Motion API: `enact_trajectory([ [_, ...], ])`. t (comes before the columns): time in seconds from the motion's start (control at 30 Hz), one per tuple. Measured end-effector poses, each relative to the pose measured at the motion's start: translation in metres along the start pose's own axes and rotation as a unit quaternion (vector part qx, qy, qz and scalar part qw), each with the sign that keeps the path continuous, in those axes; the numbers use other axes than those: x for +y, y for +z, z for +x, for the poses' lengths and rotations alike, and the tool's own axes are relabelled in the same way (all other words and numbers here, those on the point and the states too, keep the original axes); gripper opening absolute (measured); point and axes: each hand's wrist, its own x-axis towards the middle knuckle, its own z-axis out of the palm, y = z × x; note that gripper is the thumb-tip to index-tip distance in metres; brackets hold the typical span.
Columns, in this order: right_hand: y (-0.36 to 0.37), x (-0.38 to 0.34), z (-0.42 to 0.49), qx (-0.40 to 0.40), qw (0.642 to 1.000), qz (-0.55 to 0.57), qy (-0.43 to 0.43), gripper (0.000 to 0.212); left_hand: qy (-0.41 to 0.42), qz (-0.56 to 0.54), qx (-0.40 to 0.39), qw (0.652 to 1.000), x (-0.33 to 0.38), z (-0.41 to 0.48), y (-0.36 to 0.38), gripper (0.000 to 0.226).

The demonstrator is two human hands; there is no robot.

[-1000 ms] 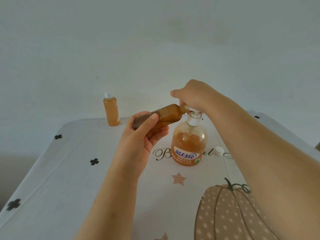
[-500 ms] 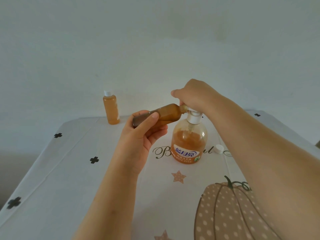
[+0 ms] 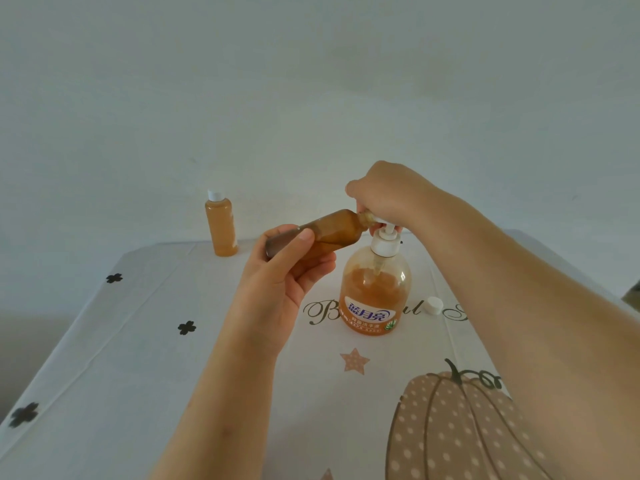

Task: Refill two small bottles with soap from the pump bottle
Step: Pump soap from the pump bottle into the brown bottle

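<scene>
A large clear plastic pump bottle (image 3: 375, 292), roughly two-thirds full of orange soap and bearing a blue-and-white label, is standing upright, its white pump head sitting under the curled fingers of the right hand (image 3: 384, 195). A small uncapped plastic bottle (image 3: 332, 230), brownish with soap, is lying tilted close to horizontal in the grip of the left hand (image 3: 287, 271), its mouth meeting the pump spout. A second small bottle (image 3: 221, 226), white-capped and full of orange soap, is standing upright well apart to the far left. A white round cap (image 3: 433, 305) is lying near the pump bottle's right side.

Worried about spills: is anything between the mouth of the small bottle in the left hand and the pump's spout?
Nothing visible does. The left hand holds the small bottle tilted, its mouth at the spout of the pump bottle; the right hand grips the pump head and hides part of the joint.
</scene>
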Motion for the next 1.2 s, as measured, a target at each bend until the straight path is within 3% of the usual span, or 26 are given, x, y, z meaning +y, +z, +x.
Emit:
enact_trajectory([
  [0.43,0.014,0.013,0.008,0.004,0.999,0.014,-0.038,0.025,-0.004,0.025,0.012,1.000,-0.003,0.002,-0.005,0.029],
  [0.6,0.016,0.009,0.011,0.015,0.999,0.039,0.002,0.033,-0.004,0.024,0.013,1.000,-0.002,0.001,-0.004,0.029],
  [0.97,0.000,0.003,0.003,0.046,0.999,0.024,-0.013,0.034,0.015,0.015,-0.002,1.000,0.001,-0.003,0.002,0.038],
  [1.2,0.003,0.000,0.002,0.018,0.999,0.032,0.003,0.034,0.005,0.008,0.003,1.000,0.001,-0.002,0.000,0.030],
])
